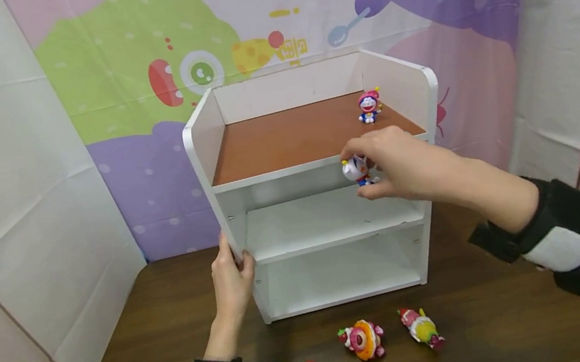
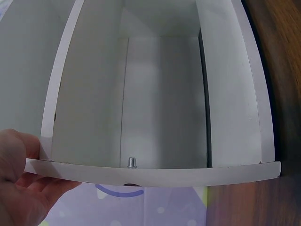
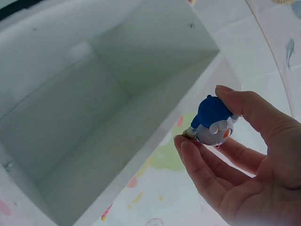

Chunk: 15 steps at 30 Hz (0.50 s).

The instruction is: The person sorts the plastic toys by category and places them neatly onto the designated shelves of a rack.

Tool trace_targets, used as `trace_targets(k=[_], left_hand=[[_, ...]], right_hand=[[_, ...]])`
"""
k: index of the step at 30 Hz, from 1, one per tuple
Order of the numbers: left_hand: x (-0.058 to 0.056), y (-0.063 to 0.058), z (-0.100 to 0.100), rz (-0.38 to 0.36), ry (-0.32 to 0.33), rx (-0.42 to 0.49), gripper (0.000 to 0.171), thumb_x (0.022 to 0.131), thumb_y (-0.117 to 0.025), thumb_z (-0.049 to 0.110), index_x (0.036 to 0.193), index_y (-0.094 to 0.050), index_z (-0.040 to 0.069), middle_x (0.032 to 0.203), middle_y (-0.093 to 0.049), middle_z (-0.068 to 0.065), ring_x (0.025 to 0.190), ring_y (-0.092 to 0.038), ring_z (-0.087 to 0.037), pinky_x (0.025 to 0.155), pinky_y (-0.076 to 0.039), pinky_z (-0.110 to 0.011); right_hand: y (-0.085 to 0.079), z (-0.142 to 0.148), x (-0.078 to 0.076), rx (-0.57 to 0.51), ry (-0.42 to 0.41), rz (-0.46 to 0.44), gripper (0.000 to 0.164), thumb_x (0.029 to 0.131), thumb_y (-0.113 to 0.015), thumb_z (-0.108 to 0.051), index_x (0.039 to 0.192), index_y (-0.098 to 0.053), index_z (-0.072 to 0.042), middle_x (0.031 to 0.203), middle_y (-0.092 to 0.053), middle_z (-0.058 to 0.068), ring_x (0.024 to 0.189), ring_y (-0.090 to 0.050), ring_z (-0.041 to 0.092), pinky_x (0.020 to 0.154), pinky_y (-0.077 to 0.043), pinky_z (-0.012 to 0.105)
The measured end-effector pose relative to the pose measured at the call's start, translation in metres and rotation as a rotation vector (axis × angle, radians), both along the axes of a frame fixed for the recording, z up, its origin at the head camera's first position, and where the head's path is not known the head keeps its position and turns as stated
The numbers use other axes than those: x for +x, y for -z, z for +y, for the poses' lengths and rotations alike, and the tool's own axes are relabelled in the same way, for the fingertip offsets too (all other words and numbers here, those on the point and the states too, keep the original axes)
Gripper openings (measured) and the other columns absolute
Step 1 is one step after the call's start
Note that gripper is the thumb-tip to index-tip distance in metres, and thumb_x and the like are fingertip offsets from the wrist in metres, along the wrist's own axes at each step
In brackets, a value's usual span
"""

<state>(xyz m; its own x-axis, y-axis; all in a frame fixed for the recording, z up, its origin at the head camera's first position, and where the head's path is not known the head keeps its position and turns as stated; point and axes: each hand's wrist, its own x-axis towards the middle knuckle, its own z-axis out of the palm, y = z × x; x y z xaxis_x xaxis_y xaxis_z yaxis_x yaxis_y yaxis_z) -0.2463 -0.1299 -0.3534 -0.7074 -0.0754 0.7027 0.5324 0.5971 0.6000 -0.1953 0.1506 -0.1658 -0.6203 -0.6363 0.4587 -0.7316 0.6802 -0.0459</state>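
White-and-blue figurine [image 1: 357, 169] at the right fingertips, shelf just behind

So, left hand [image 1: 233, 282] first: it's clamped on the side panel of the white shelf unit [image 1: 205, 137], fingers on the outer face. Next comes the figurine, just left of the right hand [image 1: 405, 159], pinched between thumb and fingers. Long axis looks roughly upright to me, head towards the fingers. Key bit imo: it's out in front of the shelf, with the brown top board [image 1: 284, 141] beyond that hand, clearly the nearer one. Pink-hatted figurine [image 1: 368, 108] stands up there, just past the knuckles.
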Motion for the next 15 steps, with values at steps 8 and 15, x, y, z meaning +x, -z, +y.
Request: trace_targets(k=[8, 15], left_hand=[[-0.001, 0.002, 0.000, 0.024, -0.003, -0.007, 0.053, 0.074, -0.051, -0.010, 0.126, -0.040, -0.001, 0.100, -0.058, -0.026, 0.084, -0.058, -0.035, 0.058, -0.049, -0.044], [-0.002, 0.002, -0.001, 0.032, -0.003, -0.006, 0.051, 0.073, -0.051, -0.011, 0.122, -0.042, -0.002, 0.098, -0.058, -0.026, 0.082, -0.058, -0.035, 0.057, -0.049, -0.044]], right_hand=[[-0.018, -0.005, -0.026, -0.040, 0.078, -0.019, 0.030, 0.066, -0.072, -0.006, 0.092, -0.059, 0.003, 0.077, -0.060, 0.010, 0.068, -0.053, 0.022, 0.065, -0.044, 0.033], [-0.028, -0.012, -0.047, -0.068, 0.177, -0.085, 0.035, 0.069, -0.071, -0.008, 0.098, -0.058, 0.005, 0.084, -0.060, 0.015, 0.075, -0.055, 0.025, 0.068, -0.046, 0.035]])
